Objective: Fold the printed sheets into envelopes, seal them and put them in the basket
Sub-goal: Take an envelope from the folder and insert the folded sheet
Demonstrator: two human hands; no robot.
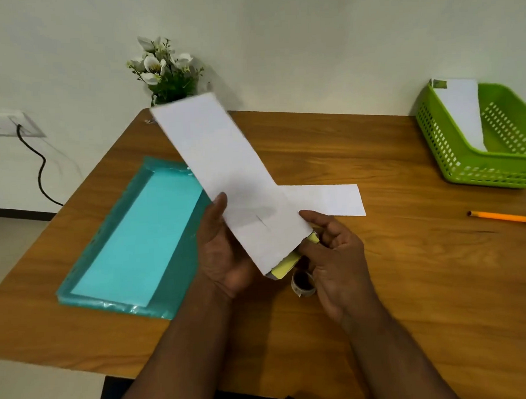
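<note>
I hold a long white envelope (224,171) tilted up over the table, its far end pointing toward the back left. My left hand (221,249) grips its near left edge from below. My right hand (333,256) pinches the near open end, where a yellow flap or strip (288,263) shows. A folded white sheet (331,201) lies flat on the table behind my hands. The green basket (495,171) stands at the far right with one white envelope (463,112) leaning inside it.
A teal plastic pack of envelopes (130,235) lies on the left of the wooden table (410,283). A small tape roll (303,283) sits under my right hand. An orange pencil (503,217) lies at the right. A flower pot (165,71) stands at the back.
</note>
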